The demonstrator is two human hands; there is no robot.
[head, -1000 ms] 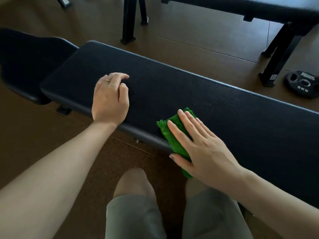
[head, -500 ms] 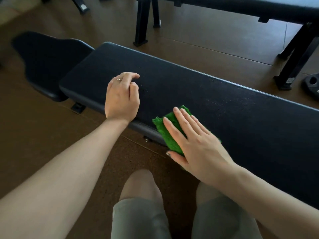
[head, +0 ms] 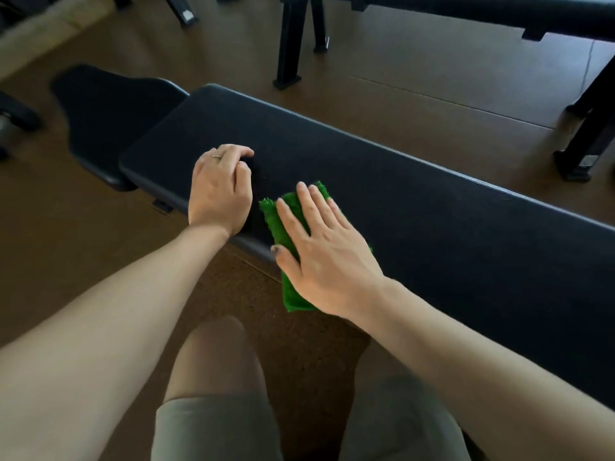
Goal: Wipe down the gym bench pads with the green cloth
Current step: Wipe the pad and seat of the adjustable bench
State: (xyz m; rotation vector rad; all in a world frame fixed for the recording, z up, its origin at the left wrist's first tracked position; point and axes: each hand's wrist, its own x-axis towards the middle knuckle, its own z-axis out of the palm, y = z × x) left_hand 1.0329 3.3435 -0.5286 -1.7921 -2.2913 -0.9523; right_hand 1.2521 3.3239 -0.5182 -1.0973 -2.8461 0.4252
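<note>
A long black bench pad [head: 416,201] runs from centre left to the right edge. A separate, smaller black seat pad [head: 109,108] lies just past its left end. The green cloth [head: 283,221] lies on the pad's near edge and hangs over the side. My right hand [head: 326,251] presses flat on the cloth, fingers spread, covering most of it. My left hand [head: 221,191] rests on the pad just left of the cloth, fingers curled, holding nothing. A ring shows on one finger.
Brown floor all around. A second black bench [head: 499,11] stands at the back, its legs [head: 291,41] at top centre and another leg [head: 589,134] at the right edge. My knees in grey shorts [head: 216,427] are below the bench.
My right hand has slid the green cloth leftwards along the pad, closing the gap to my left hand. The view has shifted, so the bench sits further right in frame.
</note>
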